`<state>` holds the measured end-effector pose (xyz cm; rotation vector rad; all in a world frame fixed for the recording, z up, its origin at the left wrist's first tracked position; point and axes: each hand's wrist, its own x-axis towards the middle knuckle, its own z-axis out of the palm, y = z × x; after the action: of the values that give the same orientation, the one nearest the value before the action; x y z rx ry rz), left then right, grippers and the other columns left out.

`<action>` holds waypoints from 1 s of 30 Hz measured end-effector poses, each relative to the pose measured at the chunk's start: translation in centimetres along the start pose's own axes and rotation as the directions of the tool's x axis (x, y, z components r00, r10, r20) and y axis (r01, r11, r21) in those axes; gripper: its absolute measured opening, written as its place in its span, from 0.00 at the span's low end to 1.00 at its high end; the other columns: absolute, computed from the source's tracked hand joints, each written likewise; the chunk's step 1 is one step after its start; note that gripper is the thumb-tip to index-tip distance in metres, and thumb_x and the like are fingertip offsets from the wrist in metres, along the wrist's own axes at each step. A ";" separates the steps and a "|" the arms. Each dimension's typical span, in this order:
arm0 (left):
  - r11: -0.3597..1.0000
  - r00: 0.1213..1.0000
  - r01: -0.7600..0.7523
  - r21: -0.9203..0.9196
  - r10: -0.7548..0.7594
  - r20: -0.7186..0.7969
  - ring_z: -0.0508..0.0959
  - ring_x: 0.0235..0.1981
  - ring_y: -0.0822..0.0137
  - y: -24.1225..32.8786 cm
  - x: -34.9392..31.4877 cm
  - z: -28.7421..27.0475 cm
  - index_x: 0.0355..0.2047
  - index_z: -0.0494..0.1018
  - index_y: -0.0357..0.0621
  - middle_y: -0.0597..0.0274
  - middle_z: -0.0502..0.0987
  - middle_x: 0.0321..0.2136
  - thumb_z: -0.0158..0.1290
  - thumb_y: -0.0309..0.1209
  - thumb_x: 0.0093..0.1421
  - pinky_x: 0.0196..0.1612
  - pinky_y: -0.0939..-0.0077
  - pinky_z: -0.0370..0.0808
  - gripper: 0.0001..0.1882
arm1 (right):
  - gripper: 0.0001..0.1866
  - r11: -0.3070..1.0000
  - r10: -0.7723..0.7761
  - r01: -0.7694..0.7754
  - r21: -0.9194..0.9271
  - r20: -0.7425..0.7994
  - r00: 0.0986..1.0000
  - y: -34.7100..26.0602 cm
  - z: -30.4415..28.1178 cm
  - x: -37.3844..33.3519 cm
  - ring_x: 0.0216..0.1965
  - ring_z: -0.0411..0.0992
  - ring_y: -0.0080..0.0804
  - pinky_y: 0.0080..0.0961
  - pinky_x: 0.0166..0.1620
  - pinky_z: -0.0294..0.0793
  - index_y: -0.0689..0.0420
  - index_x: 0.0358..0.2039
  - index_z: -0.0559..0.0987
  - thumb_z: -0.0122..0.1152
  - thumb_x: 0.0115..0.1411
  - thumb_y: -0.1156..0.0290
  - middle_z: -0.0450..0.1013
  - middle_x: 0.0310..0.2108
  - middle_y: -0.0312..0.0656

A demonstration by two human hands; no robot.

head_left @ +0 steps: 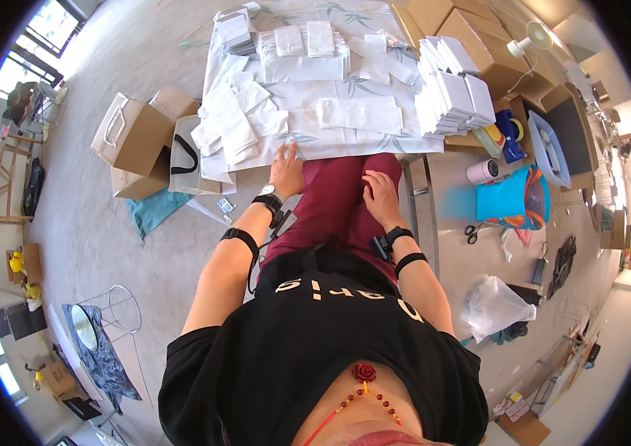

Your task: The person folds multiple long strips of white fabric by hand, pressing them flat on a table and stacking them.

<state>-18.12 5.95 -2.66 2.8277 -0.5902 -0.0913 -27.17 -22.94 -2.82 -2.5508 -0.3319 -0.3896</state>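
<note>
A grey concrete floor [159, 245] spreads around the table, bending toward the dark rim, with windows along the left and brown cartons [493, 63] at the table's far right. The table wears a pale cloth [360, 143] printed with grey-green leaves. On it lie the white pieces: a tall block of stacks [456, 97] at the right edge, a neat pile [304, 68] at the back, a loose, overlapping heap [230, 119] at left and a flat strip [360, 114] at centre. They look thin, folded and rectangular; their overlap hides many edges, and their material is hard to make out. The left hand [286, 172], fingers loosely spread, reaches the cloth's near edge beside the heap; whether the tips press down, I cannot tell. The right hand [382, 199] rests on the thigh, fingers slightly apart and bent, holding nothing visible.
</note>
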 end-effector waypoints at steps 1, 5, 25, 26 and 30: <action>1.000 1.000 0.007 0.003 -0.007 0.001 0.59 0.71 0.35 -0.2 0.1 0.1 0.39 0.83 0.35 0.42 0.60 0.72 0.56 0.28 0.55 0.63 0.48 0.74 0.14 | 0.15 1.000 0.005 -0.005 0.009 -0.005 1.000 0.0 0.1 0.2 0.60 0.70 0.48 0.44 0.65 0.68 0.59 0.48 0.80 0.60 0.59 0.76 0.75 0.55 0.46; 1.000 1.000 0.014 -0.008 -0.014 -0.001 0.60 0.70 0.34 -0.5 0.4 0.1 0.38 0.81 0.35 0.41 0.62 0.71 0.59 0.30 0.54 0.64 0.48 0.73 0.13 | 0.14 0.999 -0.026 0.026 0.037 0.013 1.000 -0.3 0.8 1.1 0.59 0.71 0.48 0.44 0.63 0.69 0.59 0.46 0.80 0.60 0.59 0.76 0.76 0.54 0.46; 1.000 0.998 -0.002 0.005 0.002 0.058 0.65 0.67 0.41 -1.0 1.2 -1.3 0.47 0.80 0.34 0.46 0.66 0.69 0.56 0.25 0.59 0.63 0.51 0.72 0.16 | 0.09 0.962 -0.196 0.148 0.228 0.202 0.960 -3.8 8.3 7.3 0.52 0.75 0.47 0.40 0.60 0.73 0.62 0.39 0.82 0.63 0.57 0.77 0.79 0.46 0.47; 1.000 0.998 -0.009 0.021 0.008 0.068 0.64 0.67 0.41 -1.0 1.2 -1.4 0.47 0.80 0.34 0.46 0.65 0.69 0.56 0.26 0.59 0.63 0.51 0.71 0.16 | 0.09 0.962 -0.195 0.142 0.235 0.218 0.956 -4.0 8.8 7.6 0.51 0.75 0.47 0.40 0.59 0.73 0.62 0.39 0.81 0.63 0.56 0.78 0.79 0.45 0.47; 1.000 0.995 -0.003 0.018 0.001 0.099 0.64 0.67 0.40 -0.7 1.5 -1.9 0.47 0.80 0.35 0.46 0.64 0.69 0.57 0.26 0.60 0.62 0.50 0.71 0.15 | 0.09 0.952 -0.216 0.146 0.269 0.253 0.943 -4.7 10.3 9.1 0.47 0.76 0.47 0.41 0.55 0.74 0.61 0.38 0.80 0.62 0.55 0.79 0.78 0.41 0.47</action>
<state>-16.25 6.41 -1.02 2.8531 -0.6174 -0.2274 -18.07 -12.14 -5.96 -2.3342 -0.6823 -0.0445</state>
